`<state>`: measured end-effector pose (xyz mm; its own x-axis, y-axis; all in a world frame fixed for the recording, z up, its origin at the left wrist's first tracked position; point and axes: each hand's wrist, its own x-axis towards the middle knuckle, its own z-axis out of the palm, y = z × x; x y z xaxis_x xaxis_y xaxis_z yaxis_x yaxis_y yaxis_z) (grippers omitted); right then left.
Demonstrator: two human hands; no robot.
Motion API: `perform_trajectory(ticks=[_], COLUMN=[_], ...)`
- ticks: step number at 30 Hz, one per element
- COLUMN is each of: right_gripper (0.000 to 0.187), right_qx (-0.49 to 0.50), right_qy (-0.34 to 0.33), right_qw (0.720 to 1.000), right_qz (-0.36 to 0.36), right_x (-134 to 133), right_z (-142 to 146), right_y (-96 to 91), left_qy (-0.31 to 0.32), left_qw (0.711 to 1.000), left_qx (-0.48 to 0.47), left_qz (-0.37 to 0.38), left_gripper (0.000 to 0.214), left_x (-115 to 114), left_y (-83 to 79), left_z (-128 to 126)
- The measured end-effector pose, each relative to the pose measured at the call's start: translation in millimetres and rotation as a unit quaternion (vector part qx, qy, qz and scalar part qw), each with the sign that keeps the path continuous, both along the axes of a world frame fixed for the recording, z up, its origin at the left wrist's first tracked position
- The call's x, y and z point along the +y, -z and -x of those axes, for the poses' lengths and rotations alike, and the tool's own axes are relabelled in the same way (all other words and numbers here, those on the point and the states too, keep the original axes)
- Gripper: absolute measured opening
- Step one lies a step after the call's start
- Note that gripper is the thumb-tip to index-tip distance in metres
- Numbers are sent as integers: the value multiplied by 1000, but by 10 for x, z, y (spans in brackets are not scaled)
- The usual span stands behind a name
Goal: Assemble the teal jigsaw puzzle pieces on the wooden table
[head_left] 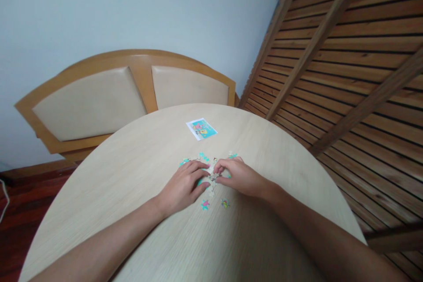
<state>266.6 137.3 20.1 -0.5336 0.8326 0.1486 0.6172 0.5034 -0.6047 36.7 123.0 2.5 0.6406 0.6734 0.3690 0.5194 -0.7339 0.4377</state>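
Several small jigsaw puzzle pieces (205, 204) lie in a loose group on the round table (142, 154), some teal or pink, others showing a pale side. My left hand (189, 179) rests over the left part of the group, palm down with its fingers spread. On the right, my right hand (239, 175) has its thumb and fingertips drawn together at a pale puzzle piece (214, 176) in the middle. A yellow and green puzzle piece (225, 203) lies apart, nearer to me. Both palms hide some of the pieces.
A picture card (202, 129) with cartoon figures on teal lies beyond the pieces. Behind the table stands a wooden headboard (140, 75) with cream panels against a pale wall. A slatted wooden frame (333, 53) leans along the right side.
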Motion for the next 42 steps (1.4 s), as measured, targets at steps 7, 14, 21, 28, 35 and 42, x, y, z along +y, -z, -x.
perform_trajectory(ticks=[7, 14, 21, 28, 35, 42], right_gripper=[13, 26, 28, 32, 28, 22], right_qx=[130, 83, 16, -20, -50, -35], right_qy=[-16, -30, -8, 65, 67, 48], right_qw=[988, 993, 999, 992, 987, 989], right_qz=[78, 73, -46, -109, -134, -136], right_x=[4, 45, 119, 125, 125, 107], right_z=[48, -43, -146, -88, 39, 11], right_y=[46, -14, -26, 139, 243, 203], left_qy=[-63, -129, -167, -127, -113, -165], left_qw=[990, 987, 984, 992, 993, 981], left_qx=[-113, -91, -63, -26, -35, -94], left_qz=[55, 31, 14, -8, -2, 46], left_gripper=[12, 14, 7, 27, 14, 13], left_x=[20, 130, 207, 242, 223, 208], left_y=[-8, 25, 99, 153, 81, 83], left_z=[-23, 73, 153, 147, 130, 119])
